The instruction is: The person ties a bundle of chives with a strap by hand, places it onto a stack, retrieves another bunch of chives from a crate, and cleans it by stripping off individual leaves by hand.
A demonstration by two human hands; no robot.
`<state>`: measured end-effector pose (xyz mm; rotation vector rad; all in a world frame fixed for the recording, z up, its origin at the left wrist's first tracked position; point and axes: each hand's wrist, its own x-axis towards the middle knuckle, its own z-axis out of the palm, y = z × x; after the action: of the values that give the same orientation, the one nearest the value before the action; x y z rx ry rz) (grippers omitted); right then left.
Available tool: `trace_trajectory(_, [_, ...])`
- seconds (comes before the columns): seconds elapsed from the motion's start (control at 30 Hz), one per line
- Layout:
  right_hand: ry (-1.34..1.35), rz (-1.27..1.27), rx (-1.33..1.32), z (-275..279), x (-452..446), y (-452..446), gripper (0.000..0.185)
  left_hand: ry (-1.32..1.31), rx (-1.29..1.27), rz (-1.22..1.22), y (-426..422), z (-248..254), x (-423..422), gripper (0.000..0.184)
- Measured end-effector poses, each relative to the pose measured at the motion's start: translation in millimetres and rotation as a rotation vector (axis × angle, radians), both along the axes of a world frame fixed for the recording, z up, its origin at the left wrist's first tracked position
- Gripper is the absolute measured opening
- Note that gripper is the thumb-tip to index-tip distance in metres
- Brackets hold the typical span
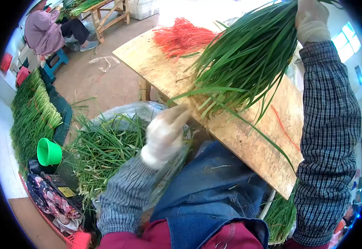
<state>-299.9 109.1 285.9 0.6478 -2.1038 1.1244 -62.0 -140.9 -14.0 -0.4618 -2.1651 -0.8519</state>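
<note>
Upper right, the right hand (312,20) is closed round garlic chives (251,54) over the plywood board (247,139) – best kept snug, not crushing – while the left hand (164,135), mid-frame, reaches half-curled towards their pale ends, too blurred to tell its hold.

Away from the fingers (180,114), past the white-gloved left hand (162,135), the bowl (49,152) is bright green, while beyond their tips the tangled strips (184,37) are coral red and the long leaves (247,54) deep green.
</note>
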Motion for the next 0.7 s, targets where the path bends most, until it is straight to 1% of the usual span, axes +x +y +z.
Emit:
trace_trajectory(0.03, [-0.119, 0.064, -0.14, 3, 1, -2, 0.013, 0.011, -0.027, -0.09, 11, 9, -17, 0.035])
trace_trajectory(0.07, [-0.229, 0.119, -0.292, 6, 3, -4, 0.013, 0.002, -0.086, -0.09, 24, 15, -35, 0.033])
trace_trajectory(0.1, [-0.107, -0.001, -0.329, -15, 54, -53, 0.013, -0.006, -0.144, -0.09, 32, 17, -50, 0.031])
trace_trajectory(0.13, [0.013, -0.121, -0.368, -26, 82, -80, 0.012, -0.084, -0.238, -0.041, 34, 7, -63, 0.031])
trace_trajectory(0.17, [0.227, -0.222, -0.143, -30, 81, -79, 0.011, -0.163, -0.337, 0.006, 38, -9, -77, 0.031])
trace_trajectory(0.2, [0.436, -0.325, 0.085, -37, 78, -75, 0.011, -0.199, -0.395, -0.017, 37, -17, -79, 0.029])
trace_trajectory(0.23, [0.219, -0.21, -0.133, -30, 65, -68, 0.01, -0.235, -0.452, -0.041, 36, -25, -82, 0.027])
trace_trajectory(0.27, [0.028, -0.117, -0.382, -24, 52, -60, 0.01, -0.163, -0.357, -0.084, 28, -23, -63, 0.024])
trace_trajectory(0.3, [0.065, -0.151, -0.333, -23, 53, -56, 0.01, -0.119, -0.286, -0.125, 16, -23, -43, 0.024])
trace_trajectory(0.33, [0.1, -0.185, -0.287, -25, 53, -56, 0.01, -0.145, -0.282, -0.128, 1, -15, -16, 0.027])
trace_trajectory(0.37, [0.127, -0.204, -0.245, -27, 57, -58, 0.009, -0.138, -0.333, -0.103, -20, -19, 6, 0.014])
trace_trajectory(0.4, [0.146, -0.225, -0.21, -27, 57, -57, 0.009, -0.408, -0.381, -0.054, -38, -18, 32, 0.011])
trace_trajectory(0.43, [0.163, -0.244, -0.177, -27, 56, -56, 0.009, -0.601, -0.501, -0.001, -61, -29, 54, 0.012])
trace_trajectory(0.5, [0.177, -0.282, -0.114, -24, 52, -55, 0.009, -1.274, -0.699, 0.107, -103, -66, 84, 0.014])
trace_trajectory(0.57, [0.195, -0.344, -0.021, -22, 51, -54, 0.009, -1.404, -0.869, 0.125, -105, -79, 105, 0.022])
trace_trajectory(0.6, [0.205, -0.38, 0.034, -22, 49, -53, 0.01, -1.245, -0.669, 0.036, -83, -53, 99, 0.036])
trace_trajectory(0.67, [0.223, -0.466, 0.164, -20, 42, -50, 0.01, -0.886, -0.279, -0.206, -29, -18, 72, 0.032])
trace_trajectory(0.7, [0.233, -0.513, 0.227, -18, 38, -48, 0.011, -0.728, -0.175, -0.325, -3, -4, 57, 0.029])
